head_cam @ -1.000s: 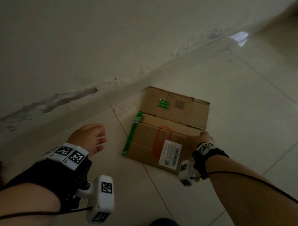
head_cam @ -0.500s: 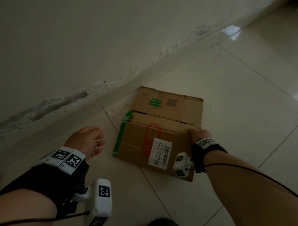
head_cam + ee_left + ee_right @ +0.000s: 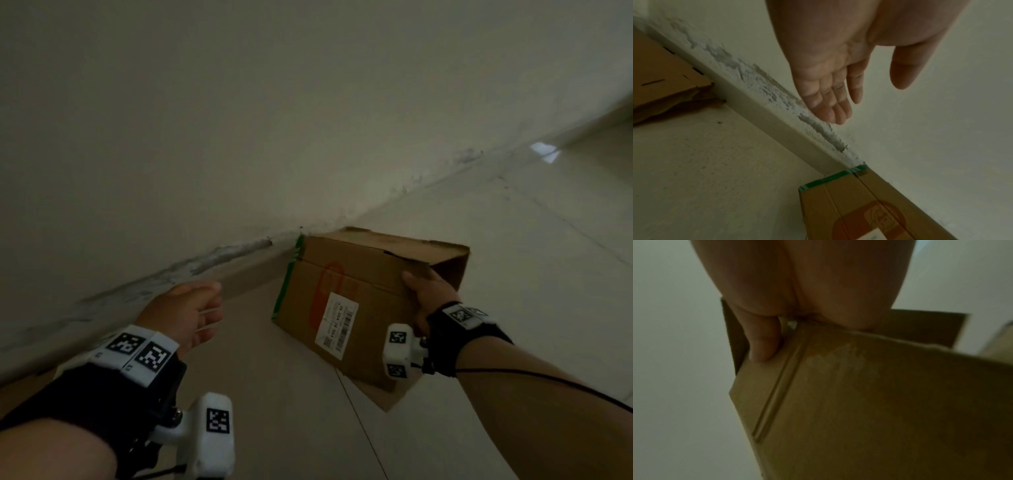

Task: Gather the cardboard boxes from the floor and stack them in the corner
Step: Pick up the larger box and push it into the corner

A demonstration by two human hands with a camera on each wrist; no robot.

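Observation:
A flattened brown cardboard box with a white shipping label, an orange mark and a green-taped edge hangs tilted above the floor, near the wall. My right hand grips its right edge, thumb on the upper face and fingers hidden behind. The right wrist view shows the thumb pressed on the cardboard box. My left hand hovers to the left of the box with straight relaxed fingers, holding nothing. The left wrist view shows that left hand above the baseboard and the box's green-taped corner.
A white wall with a scuffed baseboard runs diagonally behind the box. Pale tiled floor spreads to the right and front. Another flattened cardboard box lies against the baseboard at the far left in the left wrist view.
My right hand has lifted the box off the floor and tilted it up on edge. The left hand has stayed beside it, empty, with its fingers open.

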